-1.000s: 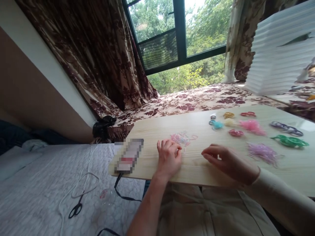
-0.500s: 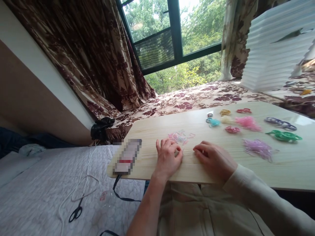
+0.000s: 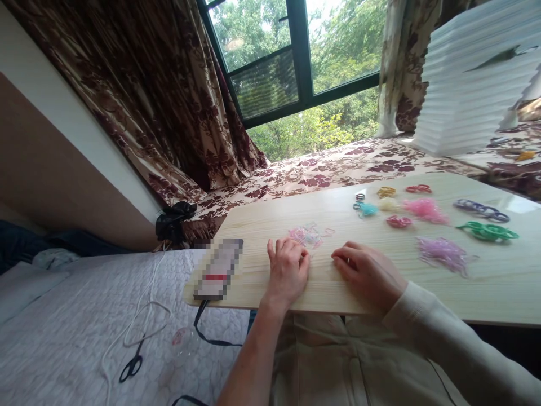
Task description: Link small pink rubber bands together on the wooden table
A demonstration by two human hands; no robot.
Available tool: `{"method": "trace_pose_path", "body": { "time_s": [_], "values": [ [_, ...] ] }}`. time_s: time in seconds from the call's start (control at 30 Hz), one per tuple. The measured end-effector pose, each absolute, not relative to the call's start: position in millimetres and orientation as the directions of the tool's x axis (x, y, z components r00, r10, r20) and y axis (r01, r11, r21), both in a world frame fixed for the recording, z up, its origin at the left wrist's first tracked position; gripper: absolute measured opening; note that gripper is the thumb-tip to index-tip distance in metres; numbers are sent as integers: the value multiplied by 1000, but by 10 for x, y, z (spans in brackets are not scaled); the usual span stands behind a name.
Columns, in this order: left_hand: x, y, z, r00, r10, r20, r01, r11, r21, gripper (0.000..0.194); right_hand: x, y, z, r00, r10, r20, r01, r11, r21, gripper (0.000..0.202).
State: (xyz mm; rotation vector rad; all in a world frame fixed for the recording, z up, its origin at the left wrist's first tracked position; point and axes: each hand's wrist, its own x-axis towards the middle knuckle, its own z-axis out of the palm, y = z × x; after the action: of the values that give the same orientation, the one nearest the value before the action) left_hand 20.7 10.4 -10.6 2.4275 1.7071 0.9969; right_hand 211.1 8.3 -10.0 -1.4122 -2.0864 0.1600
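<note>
A small pile of mixed pale pink, white and greenish elastic bands (image 3: pixel 310 234) lies on the wooden-topped table (image 3: pixel 270 217). Just in front of it is my left hand (image 3: pixel 288 269), its fingers curled down at the pile's near edge and its thumb drawn close to the index finger. Whatever is between those fingertips is hidden. To the right, my right hand (image 3: pixel 369 273) rests on the tabletop with thumb and fingers pressed together, pointing toward the left hand. I cannot make out anything in its pinch.
Sorted heaps of purple bands (image 3: pixel 443 255), pink bands (image 3: pixel 426 211) and blue bands (image 3: pixel 366 210) lie at the right, with green hair ties (image 3: pixel 488 232) and dark blue hair ties (image 3: pixel 482 211). A blurred-out phone-like object (image 3: pixel 218 269) lies left. Scissors (image 3: pixel 132 366) lie on the bed.
My left thumb has drawn in toward the index finger, narrowing the gap between them. The right hand has stayed almost still, and the band piles look the same.
</note>
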Motion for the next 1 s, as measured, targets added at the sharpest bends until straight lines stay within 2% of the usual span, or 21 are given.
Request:
{"method": "trace_pose_path", "body": {
  "time_s": [0.73, 1.0],
  "values": [
    [227, 110, -92, 191, 872, 451, 855, -373, 360, 13, 2119, 91, -123, -255, 864, 434, 794, 443, -416, 30],
    [207, 80, -71, 220, 839, 497, 809, -442, 388, 13, 2121, 88, -102, -281, 847, 451, 765, 481, -427, 32]
  ]
}}
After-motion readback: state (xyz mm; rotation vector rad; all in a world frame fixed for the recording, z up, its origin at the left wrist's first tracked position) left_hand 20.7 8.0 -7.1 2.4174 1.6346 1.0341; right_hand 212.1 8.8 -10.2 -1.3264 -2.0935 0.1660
